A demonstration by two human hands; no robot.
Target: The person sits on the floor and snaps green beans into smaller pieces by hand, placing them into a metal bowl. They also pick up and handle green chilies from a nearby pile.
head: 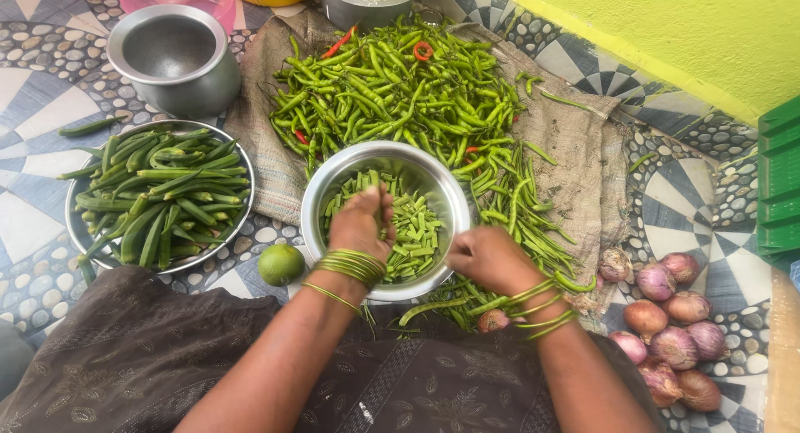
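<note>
While the left hand hangs over the steel bowl of cut green bean pieces, fingers pinched on a few, the right hand (fist closed, contents hidden) rests at its rim. Okra fills a steel plate; the steel pot behind holds nothing.

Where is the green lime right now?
In the head view the lime lies on the patterned floor, left of the steel bowl of cut beans, below the plate of okra and just left of the left hand.
</note>
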